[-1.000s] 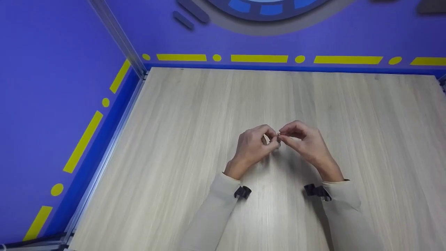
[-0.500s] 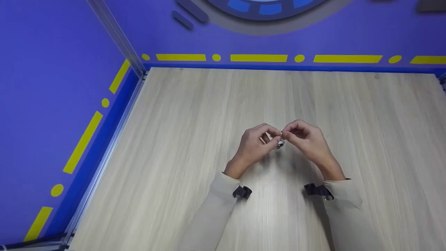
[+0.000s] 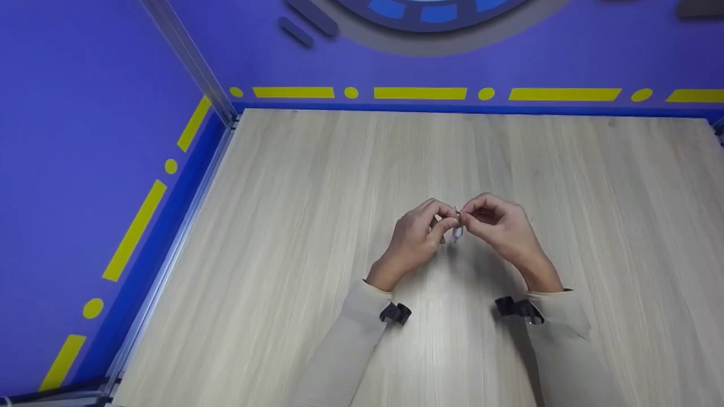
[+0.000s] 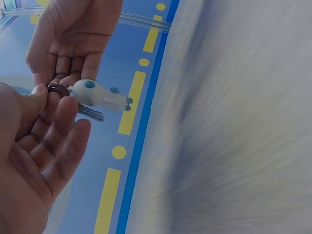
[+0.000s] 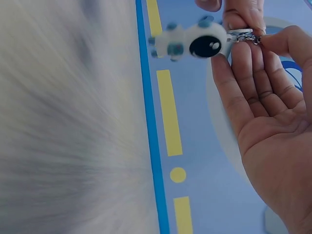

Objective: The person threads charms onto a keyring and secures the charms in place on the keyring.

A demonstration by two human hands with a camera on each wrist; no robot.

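A small white astronaut keychain figure (image 3: 457, 234) with teal patches hangs below the fingertips of both hands. Its black oval visor shows in the right wrist view, where a short metal chain and ring (image 5: 242, 35) join its head. Beside the figure, a grey key blade (image 4: 91, 113) sticks out; dark rings (image 4: 59, 89) lie at the fingertips. My left hand (image 3: 416, 234) pinches the ring end between thumb and forefinger. From the other side, my right hand (image 3: 503, 229) pinches the chain's end. Fingers partly hide the joint.
Under the hands lies a pale wood-grain table (image 3: 317, 186). Blue panels with yellow dashes (image 3: 421, 93) stand behind it and on the left, joined by a metal post (image 3: 192, 56). Both sleeved wrists carry black mounts (image 3: 396, 312).
Both hands have shifted slightly right, and the pinching fingertips have readjusted. The white figure, mostly hidden before, now hangs lower and shows more plainly below the fingers.
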